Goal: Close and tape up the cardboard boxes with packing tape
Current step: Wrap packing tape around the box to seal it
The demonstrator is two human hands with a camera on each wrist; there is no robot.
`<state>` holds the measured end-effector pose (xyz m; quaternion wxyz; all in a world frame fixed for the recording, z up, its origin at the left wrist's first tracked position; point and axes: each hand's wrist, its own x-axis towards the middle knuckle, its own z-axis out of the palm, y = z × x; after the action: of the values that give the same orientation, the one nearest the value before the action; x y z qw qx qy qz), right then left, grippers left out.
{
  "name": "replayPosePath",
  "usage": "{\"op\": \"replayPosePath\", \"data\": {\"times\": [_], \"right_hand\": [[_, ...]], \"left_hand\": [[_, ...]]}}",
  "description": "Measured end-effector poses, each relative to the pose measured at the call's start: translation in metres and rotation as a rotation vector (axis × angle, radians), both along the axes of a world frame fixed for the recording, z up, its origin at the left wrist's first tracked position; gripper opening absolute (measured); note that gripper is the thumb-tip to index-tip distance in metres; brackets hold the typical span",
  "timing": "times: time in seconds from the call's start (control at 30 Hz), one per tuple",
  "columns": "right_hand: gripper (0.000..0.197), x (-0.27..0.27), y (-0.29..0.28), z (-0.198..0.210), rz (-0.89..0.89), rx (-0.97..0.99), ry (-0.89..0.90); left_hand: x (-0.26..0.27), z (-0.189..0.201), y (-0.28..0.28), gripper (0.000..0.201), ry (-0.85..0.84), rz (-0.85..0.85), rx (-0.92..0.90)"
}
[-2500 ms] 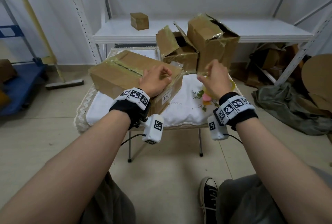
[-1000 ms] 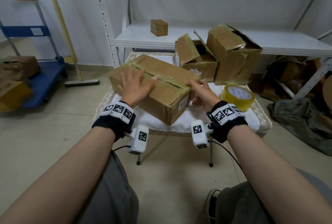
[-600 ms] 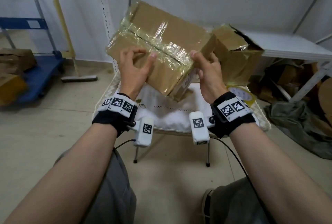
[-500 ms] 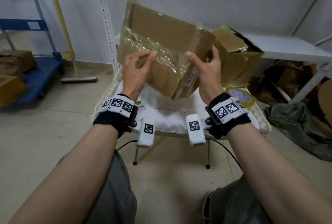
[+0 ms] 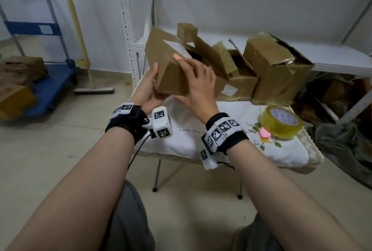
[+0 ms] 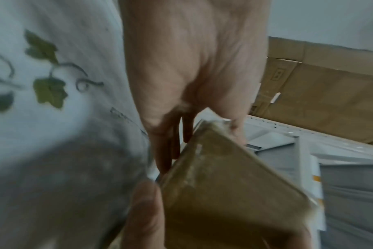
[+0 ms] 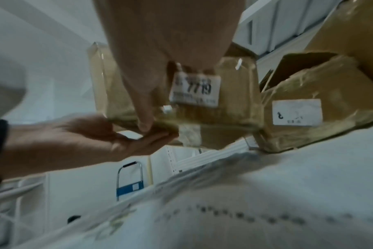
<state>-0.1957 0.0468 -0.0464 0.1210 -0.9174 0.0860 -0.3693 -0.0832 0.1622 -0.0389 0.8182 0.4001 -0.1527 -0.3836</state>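
Note:
I hold a brown cardboard box (image 5: 167,69) tilted in the air over the left of the white-clothed table (image 5: 221,146). Its upper side stands open, with a loose flap (image 5: 207,57) and a dark inside. My left hand (image 5: 155,83) cups the lower left corner from beneath, thumb up the side. My right hand (image 5: 189,77) lies over the near face, fingers spread and thumb at the bottom edge. The right wrist view shows the box's end (image 7: 234,87) with a "7719" label, my right thumb meeting my left hand (image 7: 128,139). A roll of clear packing tape (image 5: 280,121) lies at the table's right.
Two more worn boxes, one open (image 5: 237,81) and one taller (image 5: 275,69), stand at the back of the table. A small box (image 5: 187,32) sits on the white shelf (image 5: 332,57) behind. A blue cart (image 5: 50,87) with boxes is on the left. Cloth and cardboard are heaped on the right.
Both hands lifted the box off the table and turned it over. The taped seam has gone out of sight and an open side with a loose flap faces up.

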Motion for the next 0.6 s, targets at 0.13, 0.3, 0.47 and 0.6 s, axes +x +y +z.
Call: {"op": "replayPosePath", "data": {"times": [0.13, 0.3, 0.47, 0.6], "right_hand": [[0.088, 0.012, 0.007, -0.017, 0.191, 0.161, 0.333], [0.020, 0.012, -0.002, 0.002, 0.052, 0.321, -0.229], [0.045, 0.004, -0.020, 0.005, -0.261, 0.294, -0.307], [0.056, -0.001, -0.022, 0.006, -0.321, 0.435, -0.599]], "left_hand": [[0.039, -0.047, 0.006, 0.028, -0.026, 0.319, 0.495], [0.043, -0.030, 0.008, 0.044, -0.399, 0.621, 0.638], [0.024, -0.020, 0.001, 0.114, -0.653, 0.361, 0.640], [0.029, -0.030, 0.001, 0.148, -0.638, 0.252, 0.721]]}}
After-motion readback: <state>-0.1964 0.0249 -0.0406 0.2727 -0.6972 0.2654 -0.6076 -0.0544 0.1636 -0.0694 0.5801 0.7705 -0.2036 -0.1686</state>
